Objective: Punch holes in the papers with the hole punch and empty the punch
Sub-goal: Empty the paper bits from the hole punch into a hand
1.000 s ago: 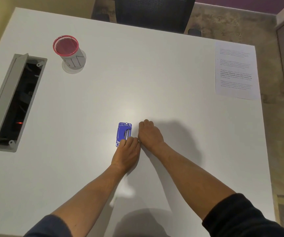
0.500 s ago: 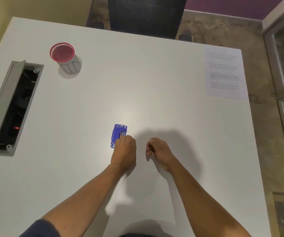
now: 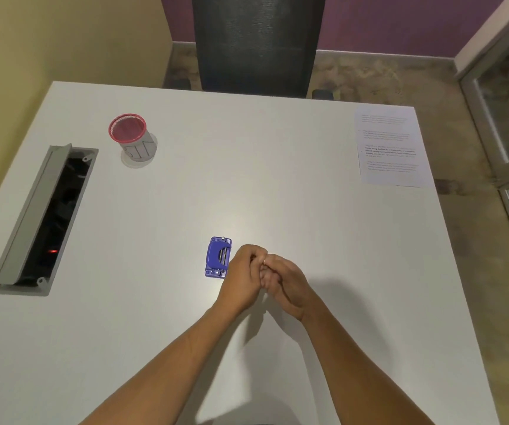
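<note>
A small blue hole punch (image 3: pixel 218 257) lies flat on the white table (image 3: pixel 247 179), near the middle. My left hand (image 3: pixel 242 276) is just to its right, off the punch, with its fingers curled. My right hand (image 3: pixel 287 283) presses against the left one, fingers closed, and the two hands touch each other. Nothing shows in either hand. A printed sheet of paper (image 3: pixel 391 147) lies at the table's far right edge, well away from both hands.
A red-rimmed mesh cup (image 3: pixel 130 136) stands at the back left. An open grey cable box (image 3: pixel 43 219) is sunk into the table's left side. A dark office chair (image 3: pixel 254 41) stands behind the far edge. A glass door frames the right.
My left hand has come off the hole punch and moved right. My right hand has moved left to meet it, and the two hands now touch. The punch lies uncovered.
</note>
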